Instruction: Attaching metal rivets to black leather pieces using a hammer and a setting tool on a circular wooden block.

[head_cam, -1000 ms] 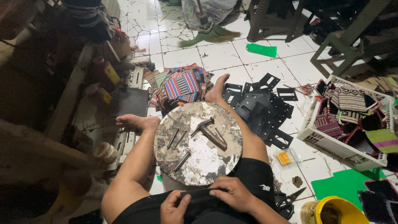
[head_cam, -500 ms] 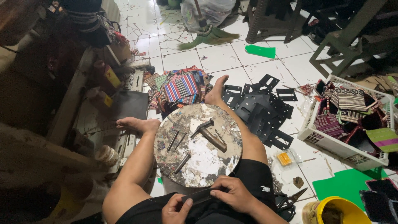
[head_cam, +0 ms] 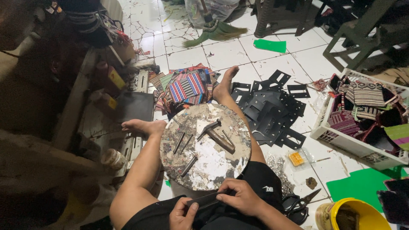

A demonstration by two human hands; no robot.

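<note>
I sit on the floor with a round, scarred work block (head_cam: 213,170) between my legs. A hammer (head_cam: 218,135) and several metal punches (head_cam: 184,143) lie on its top. My left hand (head_cam: 184,214) and my right hand (head_cam: 242,196) are together at the block's near edge, both gripping a flat dark piece (head_cam: 205,199) over my lap. My feet rest on the floor beyond the block.
A pile of black cut pieces (head_cam: 272,110) lies to the right, striped woven fabrics (head_cam: 187,87) ahead. A white basket (head_cam: 349,140) holds woven pouches. Scissors (head_cam: 298,203), a yellow tub (head_cam: 358,215), green sheets (head_cam: 362,183) and a dark workbench (head_cam: 76,98) are around.
My hands have come up from my lap to the block's near edge, and a flat dark piece now shows between them.
</note>
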